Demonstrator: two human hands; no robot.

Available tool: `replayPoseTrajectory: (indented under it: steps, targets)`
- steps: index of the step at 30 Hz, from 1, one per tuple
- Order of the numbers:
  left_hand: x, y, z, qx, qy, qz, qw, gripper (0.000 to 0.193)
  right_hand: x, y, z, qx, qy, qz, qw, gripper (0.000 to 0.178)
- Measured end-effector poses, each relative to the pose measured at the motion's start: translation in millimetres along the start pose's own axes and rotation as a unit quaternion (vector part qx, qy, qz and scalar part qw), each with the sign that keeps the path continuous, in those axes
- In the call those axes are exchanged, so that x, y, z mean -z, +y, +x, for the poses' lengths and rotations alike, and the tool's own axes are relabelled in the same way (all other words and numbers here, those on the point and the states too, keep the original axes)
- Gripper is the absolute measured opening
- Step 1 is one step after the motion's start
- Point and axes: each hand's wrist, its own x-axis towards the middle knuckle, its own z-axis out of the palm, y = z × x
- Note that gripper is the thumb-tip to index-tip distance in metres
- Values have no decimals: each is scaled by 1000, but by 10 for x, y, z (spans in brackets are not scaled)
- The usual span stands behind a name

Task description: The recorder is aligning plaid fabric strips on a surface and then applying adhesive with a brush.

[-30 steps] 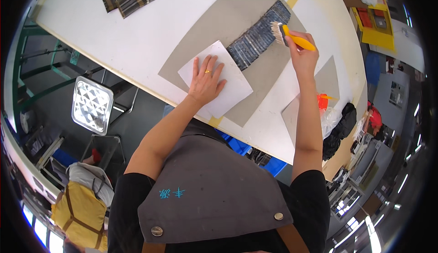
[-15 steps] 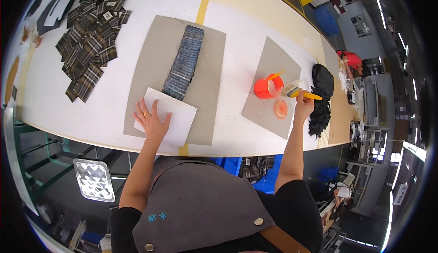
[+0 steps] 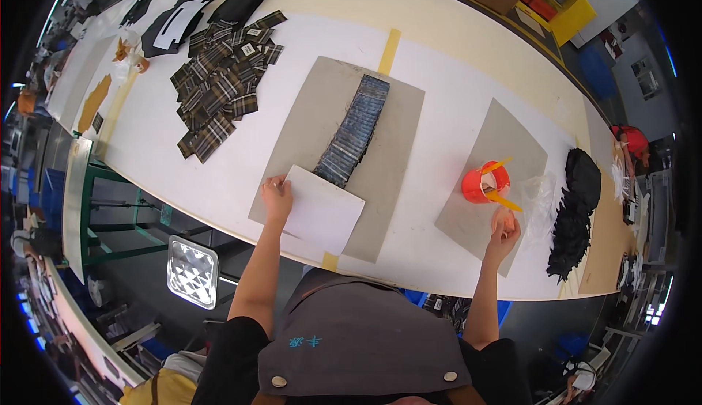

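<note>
A white paper sheet (image 3: 322, 211) covers the near end of an overlapped row of dark blue striped fabric pieces (image 3: 355, 131) on a grey board (image 3: 398, 138). My left hand (image 3: 276, 199) pinches the sheet's left edge, fingers closed. To the right, an orange-red pot (image 3: 474, 185) stands on a second grey board (image 3: 504, 138). Inside it leans a brush with a yellow handle (image 3: 504, 201), and another yellow stick (image 3: 497, 164) pokes out at the back. Just in front of the pot, my right hand (image 3: 503, 240) has its fingers closed on a translucent orange lid (image 3: 504, 220).
Brown plaid fabric pieces (image 3: 219, 83) lie heaped at the left, with black cloth (image 3: 245, 1) behind. Clear plastic (image 3: 537, 204) and a black fabric stack (image 3: 574, 218) are right of the pot. A green-framed stand (image 3: 91, 211) adjoins the table's left near edge.
My right hand has let go of the brush, now in the pot, and moved onto the lid. My left hand went from lying flat on the sheet to its left edge. The whole view has shifted.
</note>
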Motion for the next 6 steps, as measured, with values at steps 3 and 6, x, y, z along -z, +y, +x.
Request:
replayPoseTrajectory:
  steps: [3, 6]
  targets:
    - [261, 101, 38, 65, -69, -114, 989, 21, 262, 192, -523, -88, -111, 5, 990, 37]
    - [493, 240, -61, 90, -104, -181, 974, 21, -244, -125, -1213, -92, -362, 22, 928, 40]
